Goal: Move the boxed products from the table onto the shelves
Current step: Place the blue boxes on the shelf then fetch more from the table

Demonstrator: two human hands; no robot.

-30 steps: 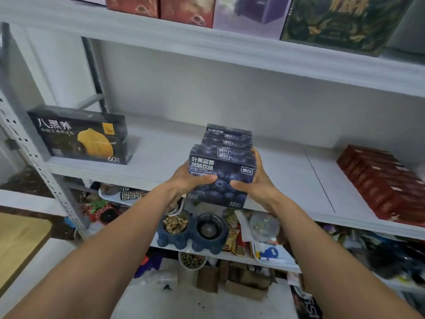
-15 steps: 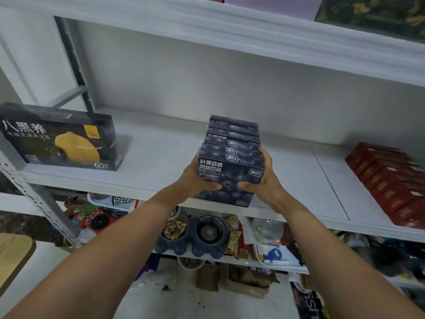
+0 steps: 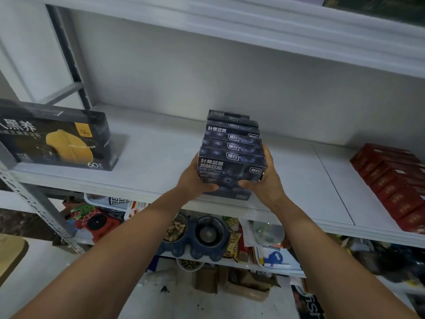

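Head view: left hand (image 3: 195, 178) and right hand (image 3: 264, 178) clamp a row of dark blueberry drink boxes (image 3: 232, 146) between them, one hand on each side. Fingers curl round the sides. Both thumbs lie across the lower front face of the nearest box (image 3: 231, 168), tips close together but apart.

The row: about five or six identical boxes, upright, packed face to back, running away from the camera. Dark blue-black print of blueberries, white Chinese lettering, small white logo on each top panel. "NFC" is readable on the nearest face.

The row sits over the front part of the white middle shelf (image 3: 161, 157), the nearest box at the shelf's front edge. Cannot tell whether the bases touch the board.

Left of the row, well apart on the same shelf: a large black box with a yellow picture (image 3: 59, 139). Right of the row, well apart: stacked red boxes (image 3: 395, 180). Below the row, on the lower shelf: a blue double pet bowl (image 3: 195, 238) amid clutter.
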